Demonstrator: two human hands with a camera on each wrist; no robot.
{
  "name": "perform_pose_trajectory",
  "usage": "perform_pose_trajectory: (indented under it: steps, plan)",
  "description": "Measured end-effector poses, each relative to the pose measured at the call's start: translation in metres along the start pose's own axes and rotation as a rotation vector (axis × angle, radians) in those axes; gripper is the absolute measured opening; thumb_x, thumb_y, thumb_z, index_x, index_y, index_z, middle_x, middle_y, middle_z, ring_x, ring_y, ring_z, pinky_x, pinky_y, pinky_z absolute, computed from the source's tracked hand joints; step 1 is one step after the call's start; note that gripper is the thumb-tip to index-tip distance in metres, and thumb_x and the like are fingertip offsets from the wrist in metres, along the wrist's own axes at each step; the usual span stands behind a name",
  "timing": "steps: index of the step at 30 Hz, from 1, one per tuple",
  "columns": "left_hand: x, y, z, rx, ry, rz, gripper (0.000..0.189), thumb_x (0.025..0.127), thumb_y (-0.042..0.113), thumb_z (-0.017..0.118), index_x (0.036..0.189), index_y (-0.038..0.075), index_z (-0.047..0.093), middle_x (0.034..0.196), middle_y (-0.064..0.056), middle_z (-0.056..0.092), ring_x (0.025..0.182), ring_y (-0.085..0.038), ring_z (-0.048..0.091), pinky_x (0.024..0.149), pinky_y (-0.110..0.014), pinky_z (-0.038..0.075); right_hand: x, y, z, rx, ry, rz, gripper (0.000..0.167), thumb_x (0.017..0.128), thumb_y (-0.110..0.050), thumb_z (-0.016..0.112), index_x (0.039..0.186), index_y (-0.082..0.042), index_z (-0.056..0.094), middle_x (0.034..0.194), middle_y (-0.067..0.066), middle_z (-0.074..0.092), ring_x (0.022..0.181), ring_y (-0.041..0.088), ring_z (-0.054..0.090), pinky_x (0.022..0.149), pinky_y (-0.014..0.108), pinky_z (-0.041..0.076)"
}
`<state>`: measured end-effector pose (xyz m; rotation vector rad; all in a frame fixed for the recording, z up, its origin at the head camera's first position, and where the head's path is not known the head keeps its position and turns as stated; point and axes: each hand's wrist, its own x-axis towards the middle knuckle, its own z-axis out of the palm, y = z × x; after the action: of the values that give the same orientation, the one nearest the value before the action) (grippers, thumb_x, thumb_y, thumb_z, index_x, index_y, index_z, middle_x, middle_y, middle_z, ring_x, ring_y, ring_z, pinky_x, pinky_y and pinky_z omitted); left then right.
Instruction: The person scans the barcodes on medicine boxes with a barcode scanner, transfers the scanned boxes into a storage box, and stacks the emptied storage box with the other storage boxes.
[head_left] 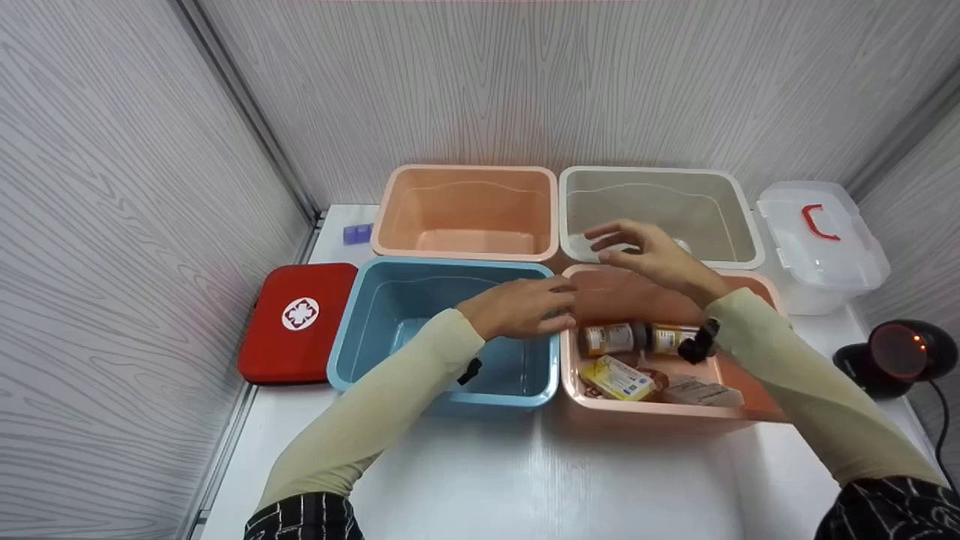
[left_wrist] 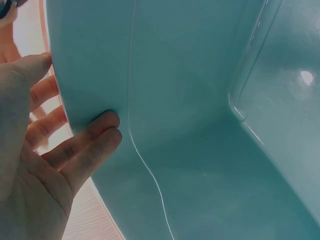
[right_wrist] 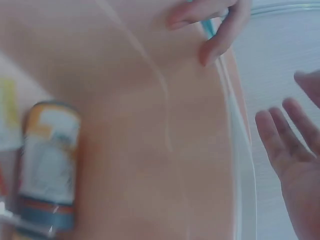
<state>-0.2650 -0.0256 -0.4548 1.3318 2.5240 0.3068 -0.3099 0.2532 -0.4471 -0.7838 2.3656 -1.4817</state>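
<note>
"How is each grip set?"

"The left hand (head_left: 523, 307) is held loosely spread at the rim between the blue bin (head_left: 345, 330) and the front pink bin (head_left: 645, 421); whether the rim is touched cannot be told. The right hand (head_left: 646, 251) is held spread above the front edge of the grey bin (head_left: 652, 196), set along the bench's (head_left: 480, 480) back edge."

"What is obscured?"

"The right bottle (head_left: 667, 339) is partly covered by a black wrist device (head_left: 699, 343)."
</note>
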Motion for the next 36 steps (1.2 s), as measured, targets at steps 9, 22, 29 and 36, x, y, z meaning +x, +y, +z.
perform_pose_trajectory:
  steps: [9,22,29,36]
  plan:
    - [-0.001,-0.001,-0.002,-0.022,0.015,0.004,0.047,0.116,0.043,0.051,0.156,0.018,0.056,0.171,-0.009,0.043,0.147,-0.03,0.058,0.123,-0.045,0.049,-0.044,0.013,-0.003,-0.224,-0.297,0.02,0.039,0.107,-0.018,0.071,0.144,-0.003,0.066,0.144,0.02,0.069,0.133,0.041,0.067,0.113,0.063,0.054]
    - [0.0,0.002,-0.001,0.005,0.005,0.02,0.049,0.116,0.042,0.05,0.157,0.016,0.053,0.171,-0.012,0.042,0.147,-0.032,0.057,0.124,-0.047,0.049,-0.044,0.056,0.017,-0.528,-0.539,0.113,0.051,0.103,-0.014,0.077,0.151,-0.012,0.062,0.14,0.008,0.067,0.123,0.03,0.064,0.107,0.054,0.057]
    - [-0.001,0.001,-0.002,-0.011,0.021,0.042,0.046,0.116,0.041,0.051,0.155,0.018,0.055,0.169,-0.012,0.045,0.143,-0.031,0.06,0.123,-0.047,0.05,-0.047,0.064,0.028,-0.623,-0.481,0.097,0.062,0.097,-0.008,0.083,0.154,-0.006,0.058,0.148,0.014,0.063,0.135,0.033,0.061,0.116,0.059,0.052]
    - [0.0,0.0,-0.001,-0.024,0.013,0.028,0.046,0.116,0.041,0.05,0.156,0.018,0.054,0.17,-0.01,0.044,0.145,-0.03,0.059,0.123,-0.045,0.049,-0.05,0.064,0.038,-0.646,-0.435,0.092,0.078,0.093,-0.012,0.088,0.16,-0.008,0.05,0.158,0.013,0.055,0.136,0.03,0.058,0.115,0.056,0.054]
